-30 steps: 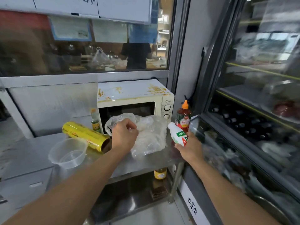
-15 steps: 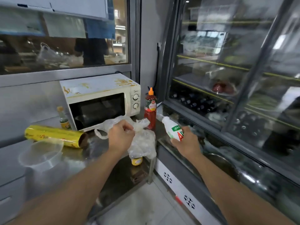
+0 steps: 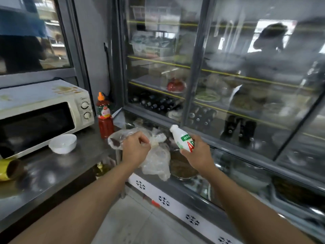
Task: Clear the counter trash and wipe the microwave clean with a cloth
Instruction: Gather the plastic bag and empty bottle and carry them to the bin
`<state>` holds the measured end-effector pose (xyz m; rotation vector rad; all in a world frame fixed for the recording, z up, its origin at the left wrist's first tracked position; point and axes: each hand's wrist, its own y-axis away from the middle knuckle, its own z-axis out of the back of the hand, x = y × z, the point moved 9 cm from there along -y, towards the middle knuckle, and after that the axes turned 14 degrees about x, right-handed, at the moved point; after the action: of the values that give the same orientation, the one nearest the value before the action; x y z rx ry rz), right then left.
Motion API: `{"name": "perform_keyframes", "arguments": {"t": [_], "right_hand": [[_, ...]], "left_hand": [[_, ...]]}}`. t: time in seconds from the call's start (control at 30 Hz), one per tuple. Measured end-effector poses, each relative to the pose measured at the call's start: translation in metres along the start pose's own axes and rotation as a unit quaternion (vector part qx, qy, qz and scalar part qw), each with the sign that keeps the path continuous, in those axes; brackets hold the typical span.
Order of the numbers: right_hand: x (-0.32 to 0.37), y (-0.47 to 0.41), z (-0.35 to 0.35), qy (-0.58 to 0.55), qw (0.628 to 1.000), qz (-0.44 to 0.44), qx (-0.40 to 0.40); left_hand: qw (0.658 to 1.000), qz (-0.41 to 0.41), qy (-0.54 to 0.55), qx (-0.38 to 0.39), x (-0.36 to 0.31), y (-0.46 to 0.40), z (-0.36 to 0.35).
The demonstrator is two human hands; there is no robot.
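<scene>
My left hand grips a crumpled clear plastic bag, which hangs off the right end of the steel counter. My right hand holds a small white drink bottle with a green and red label, tilted with its neck up and left. The cream microwave stands on the counter at the left, its top smeared with yellow-brown stains. No cloth is in view.
A red sauce bottle stands right of the microwave. A white bowl sits in front of the microwave and a yellow wrap roll lies at the far left. A glass display fridge fills the right side.
The view has swung right. Both hands moved off the counter toward the fridge, carrying the bag and the bottle. A white bowl now shows where the bag lay.
</scene>
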<state>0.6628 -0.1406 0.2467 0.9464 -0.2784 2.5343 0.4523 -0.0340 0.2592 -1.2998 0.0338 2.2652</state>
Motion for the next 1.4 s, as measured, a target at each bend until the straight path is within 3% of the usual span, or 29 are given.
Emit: {"name": "perform_keyframes", "arguments": {"t": [0.8, 1.03, 1.4], "right_hand": [[-0.31, 0.254, 0.25, -0.027, 0.969, -0.206, -0.135], [-0.384, 0.337, 0.305, -0.035, 0.938, -0.28, -0.201], [-0.485, 0.434, 0.389, -0.01, 0.858, -0.42, -0.295]], "left_hand": [[0.967, -0.083, 0.07, 0.23, -0.252, 0.149, -0.363], [0.935, -0.13, 0.078, 0.321, -0.319, 0.189, -0.464], [0.868, -0.215, 0.108, 0.435, -0.422, 0.235, -0.611]]}}
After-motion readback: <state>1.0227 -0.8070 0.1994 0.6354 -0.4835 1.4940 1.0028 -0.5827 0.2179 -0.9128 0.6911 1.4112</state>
